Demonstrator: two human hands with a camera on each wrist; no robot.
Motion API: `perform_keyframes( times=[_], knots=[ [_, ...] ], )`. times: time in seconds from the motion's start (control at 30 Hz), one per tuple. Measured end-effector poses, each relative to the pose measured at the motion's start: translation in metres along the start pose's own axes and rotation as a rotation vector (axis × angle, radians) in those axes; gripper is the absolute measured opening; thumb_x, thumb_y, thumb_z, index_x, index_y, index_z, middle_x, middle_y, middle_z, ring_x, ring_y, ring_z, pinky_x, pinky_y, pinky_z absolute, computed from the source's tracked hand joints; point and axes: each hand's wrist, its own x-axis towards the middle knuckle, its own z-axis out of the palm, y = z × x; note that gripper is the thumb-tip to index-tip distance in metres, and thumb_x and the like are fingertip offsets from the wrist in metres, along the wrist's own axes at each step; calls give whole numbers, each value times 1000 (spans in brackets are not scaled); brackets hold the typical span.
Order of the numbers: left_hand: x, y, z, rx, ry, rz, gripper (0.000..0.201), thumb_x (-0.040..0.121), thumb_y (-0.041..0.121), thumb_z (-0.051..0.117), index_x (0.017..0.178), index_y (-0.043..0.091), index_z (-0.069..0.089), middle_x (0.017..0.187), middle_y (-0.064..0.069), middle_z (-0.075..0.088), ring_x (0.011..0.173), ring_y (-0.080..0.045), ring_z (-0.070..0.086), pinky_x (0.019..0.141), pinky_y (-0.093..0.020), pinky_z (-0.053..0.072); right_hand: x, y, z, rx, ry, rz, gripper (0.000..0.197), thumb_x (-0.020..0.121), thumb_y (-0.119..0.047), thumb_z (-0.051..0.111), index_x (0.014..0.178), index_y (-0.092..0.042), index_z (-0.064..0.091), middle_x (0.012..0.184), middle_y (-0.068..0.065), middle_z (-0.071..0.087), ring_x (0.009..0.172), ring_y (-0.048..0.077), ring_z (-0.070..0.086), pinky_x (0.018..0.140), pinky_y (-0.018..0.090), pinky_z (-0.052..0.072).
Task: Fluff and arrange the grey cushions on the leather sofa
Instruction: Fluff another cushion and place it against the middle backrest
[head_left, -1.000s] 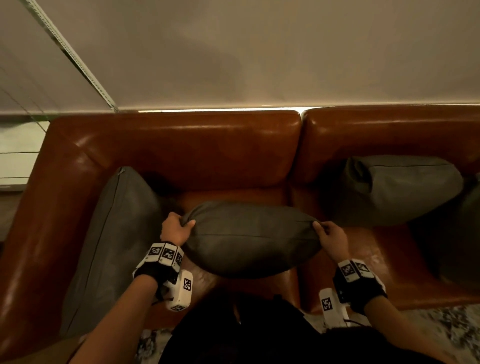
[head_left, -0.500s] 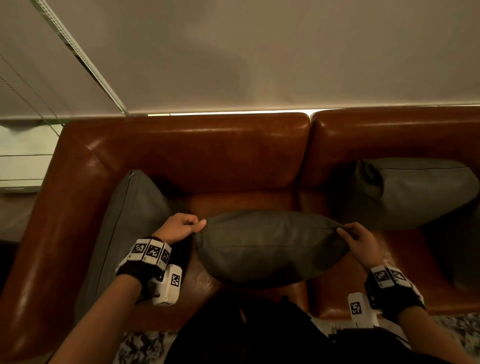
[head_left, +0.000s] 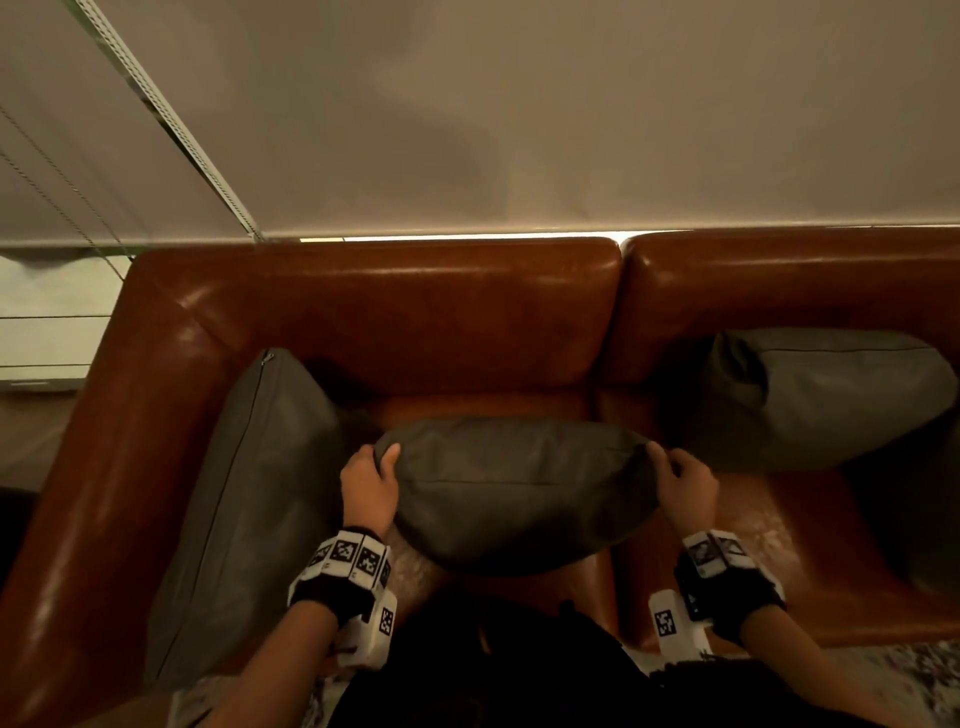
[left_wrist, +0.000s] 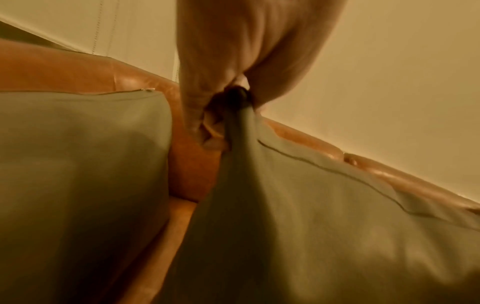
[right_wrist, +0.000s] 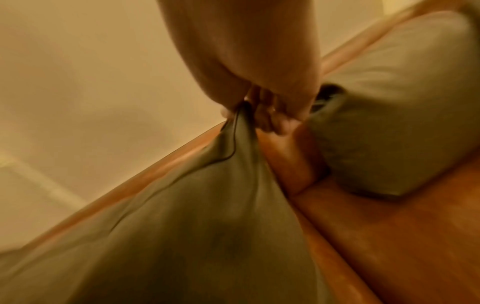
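**Cushion drawn back toward the sofa's middle**

Since a moment ago the held cushion (head_left: 519, 493) has shifted left. The brown leather sofa (head_left: 431, 322) stands against a pale blind (head_left: 519, 119). One grey cushion (head_left: 249, 493) leans at its arm, another (head_left: 826, 395) right. Left hand (head_left: 368, 486) and right hand (head_left: 685, 486) pinch the middle cushion's corners above the seat.

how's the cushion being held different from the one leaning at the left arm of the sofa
The held cushion is pinched at both upper corners by the left hand and right hand; the left cushion is untouched. The held one lies broadside across the seat, puffed round; the left one leans against the sofa's armrest, flatter, its zipped edge showing. Both are grey.
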Motion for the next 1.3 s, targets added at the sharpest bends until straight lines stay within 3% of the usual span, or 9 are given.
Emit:
perform_keyframes(
  times=[0.13, 0.37, 0.5, 0.63, 0.73, 0.83, 0.97, 1.07, 1.3],
  knots=[
    [-1, 7, -3, 14, 99, 10, 37, 93, 22, 52, 75, -11, 55, 79, -34, 62, 77, -45, 60, 71, -45, 44, -22, -21, 18, -34, -75, -337, 20, 92, -15, 56, 77, -4, 63, 77, 14, 67, 73, 25, 62, 68, 30, 45],
    [15, 4, -24, 18, 120, 118, 44, 88, 31, 60, 57, 10, 37, 55, -5, 41, 57, -26, 44, 62, -39, 42, 12, 3, -31, -94, -34, -91, 41, 95, -31, 48, 60, -10, 52, 59, 6, 51, 63, 28, 55, 53, 24, 34],
    [3, 34, -11, 18, 81, 297, 42, 86, 37, 60, 59, 13, 37, 59, -3, 39, 57, -22, 43, 62, -35, 38, 8, -6, -32, -443, -48, -84, 47, 87, -41, 58, 118, -6, 56, 120, 20, 48, 114, 41, 48, 91, 48, 41],
    [-32, 102, 15, 19, -2, 500, 38, 84, 47, 50, 58, 23, 34, 57, -5, 48, 57, -23, 51, 59, -33, 38, -28, -80, -7, -385, -415, -581, 103, 62, -84, 45, 146, -31, 21, 148, -13, 19, 141, 12, 13, 112, 41, 16],
    [-59, 138, 28, -79, -158, 586, 39, 91, 42, 47, 56, 29, 35, 60, 13, 44, 60, 0, 46, 63, -18, 34, -44, -105, 9, -37, -610, -671, 49, 81, -45, 57, 128, -38, 45, 133, -28, 45, 132, 4, 40, 113, 54, 26],
    [-45, 132, 8, -343, -183, 503, 31, 95, 33, 43, 72, 20, 59, 73, 6, 57, 74, -3, 54, 72, -15, 40, -37, -89, -3, 135, -577, -636, 26, 81, -32, 60, 104, -42, 63, 107, -40, 61, 115, -7, 54, 106, 51, 39],
    [22, 41, -14, -187, -21, 114, 32, 97, 28, 41, 111, 8, 61, 114, -13, 61, 111, -25, 53, 100, -36, 40, -35, -100, -39, 368, -654, -557, 49, 71, -56, 68, 96, -14, 71, 118, -11, 67, 123, 5, 54, 109, 30, 39],
    [49, -15, -25, -66, -132, -353, 55, 96, 41, 37, 132, 0, 45, 137, -25, 47, 127, -39, 42, 109, -45, 32, -33, -122, -75, 500, -664, -600, 22, 81, -17, 65, 97, -2, 69, 117, 3, 69, 123, 16, 56, 107, 27, 41],
    [56, 34, -56, -797, -183, -489, 46, 96, 30, 46, 128, -3, 48, 123, -16, 56, 119, -31, 51, 93, -35, 41, -4, -132, -121, 729, -513, -507, 36, 70, -26, 69, 104, -14, 66, 119, 1, 67, 120, 15, 57, 97, 24, 48]
  ],
)
